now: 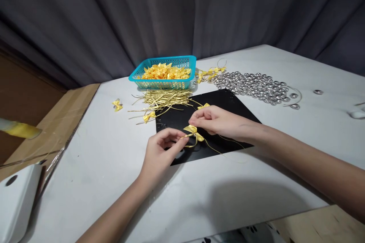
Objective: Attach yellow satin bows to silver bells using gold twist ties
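Note:
Over a black mat [199,153] I hold a yellow ribbon bow [199,135] with a gold wire tie [194,145] looped at it. My left hand [167,144] pinches the gold wire just left of the bow. With thumb and forefinger together, my right hand [209,118] grips the bow's upper loop. A loose wire end trails from the bow to the right. Behind my right hand another yellow bow [204,106] lies on the mat, and one more bow with wire [149,116] rests at the mat's left edge.
A turquoise basket [162,84] of yellow bows stands at the back, with a bundle of gold wire ties [168,98] before it. Silver oval beads [253,87] spread at the right. Yellow bows with wire [211,73] lie beside the basket. A single bow [117,105] lies left.

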Demonstrator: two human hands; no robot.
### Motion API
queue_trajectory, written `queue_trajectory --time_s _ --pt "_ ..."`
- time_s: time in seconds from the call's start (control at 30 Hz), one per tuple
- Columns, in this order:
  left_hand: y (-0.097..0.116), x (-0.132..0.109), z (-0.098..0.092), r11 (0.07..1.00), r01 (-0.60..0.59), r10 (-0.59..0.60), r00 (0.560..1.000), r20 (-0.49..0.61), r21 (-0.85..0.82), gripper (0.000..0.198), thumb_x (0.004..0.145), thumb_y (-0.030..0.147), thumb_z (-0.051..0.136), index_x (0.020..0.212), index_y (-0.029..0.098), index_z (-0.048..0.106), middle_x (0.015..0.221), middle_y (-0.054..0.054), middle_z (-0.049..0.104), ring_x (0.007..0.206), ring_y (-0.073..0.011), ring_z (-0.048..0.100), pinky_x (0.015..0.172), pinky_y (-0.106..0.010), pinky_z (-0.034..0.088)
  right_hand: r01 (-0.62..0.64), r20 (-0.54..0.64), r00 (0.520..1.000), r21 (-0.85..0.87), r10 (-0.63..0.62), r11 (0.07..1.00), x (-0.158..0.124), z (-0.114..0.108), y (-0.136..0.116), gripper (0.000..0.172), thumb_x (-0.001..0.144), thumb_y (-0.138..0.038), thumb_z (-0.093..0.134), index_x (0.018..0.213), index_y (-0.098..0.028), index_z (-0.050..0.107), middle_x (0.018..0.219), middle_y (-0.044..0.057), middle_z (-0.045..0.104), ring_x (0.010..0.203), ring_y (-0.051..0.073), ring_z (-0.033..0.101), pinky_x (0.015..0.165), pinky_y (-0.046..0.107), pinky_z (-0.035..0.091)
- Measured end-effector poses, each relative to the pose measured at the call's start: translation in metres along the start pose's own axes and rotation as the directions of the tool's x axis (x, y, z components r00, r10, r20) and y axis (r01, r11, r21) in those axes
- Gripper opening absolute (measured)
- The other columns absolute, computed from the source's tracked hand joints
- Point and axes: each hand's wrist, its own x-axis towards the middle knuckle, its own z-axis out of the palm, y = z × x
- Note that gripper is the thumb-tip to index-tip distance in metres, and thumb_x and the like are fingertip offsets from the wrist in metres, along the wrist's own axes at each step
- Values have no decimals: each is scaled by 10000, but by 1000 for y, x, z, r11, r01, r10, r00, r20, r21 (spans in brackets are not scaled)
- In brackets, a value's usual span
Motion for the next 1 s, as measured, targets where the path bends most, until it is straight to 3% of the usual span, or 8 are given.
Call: queue_trajectory --time_s 0.13,0.23,0.37,0.5,0.73,0.83,0.93,1.0 --pt "-2 -1 -3 933 -296 288 955 71 204 22 723 171 653 703 162 659 885 -67 612 845 -165 594 729 -269 481 -37 0 999 42 37 998 -1 -3 0 297 778 -436 607 762 -145 551 484 -89 279 429 38 209 396 203 136" --pt "0 0 -6 900 -390 366 919 148 195 31 702 192 685 694 164 678 1070 -100 584 1007 -207 556 900 -327 424 -13 41 999 -3 14 1000 -3 -5 -1 293 790 -432 593 759 -143 558 504 -79 311 441 36 234 404 199 151" --pt "4 1 -6 966 -255 251 964 87 43 246 826 284 553 650 188 694 1046 -83 611 1015 -197 548 899 -316 413 19 120 993 -78 -10 997 -6 -4 -3 295 792 -420 594 716 -141 539 527 -73 312 454 34 249 414 195 169" --pt "4 3 -5 996 -85 88 993 84 -40 231 753 240 642 530 181 657 912 -55 619 883 -163 575 832 -269 431 5 124 992 -74 4 997 -6 -3 -4 271 805 -403 584 735 -143 553 521 -71 325 447 35 260 410 197 166" --pt "1 7 -6 977 208 -192 948 255 -38 294 706 208 650 430 157 561 761 -33 602 744 -140 570 736 -253 431 -80 20 997 10 80 997 -5 -10 -1 248 832 -372 551 723 -149 538 449 -90 246 408 42 194 410 230 99" --pt "3 8 -6 985 174 -167 962 217 -16 257 710 235 643 478 159 563 753 -32 603 740 -146 567 718 -258 429 -90 51 995 9 89 996 -6 -9 -1 252 801 -381 591 720 -148 540 455 -93 242 411 39 193 406 222 111" --pt "4 6 -3 998 58 -58 997 55 1 96 724 270 648 719 178 622 822 -29 630 788 -158 581 724 -262 442 -94 110 989 1 94 996 -6 -7 -3 263 777 -386 616 707 -147 533 471 -91 249 420 35 197 398 206 134" --pt "5 4 0 1000 -7 7 1000 27 -7 162 730 280 655 858 188 617 903 -38 644 877 -173 592 774 -270 454 -93 127 987 -35 97 995 -6 -6 -3 264 783 -393 602 715 -148 533 493 -84 267 422 34 211 392 202 135"
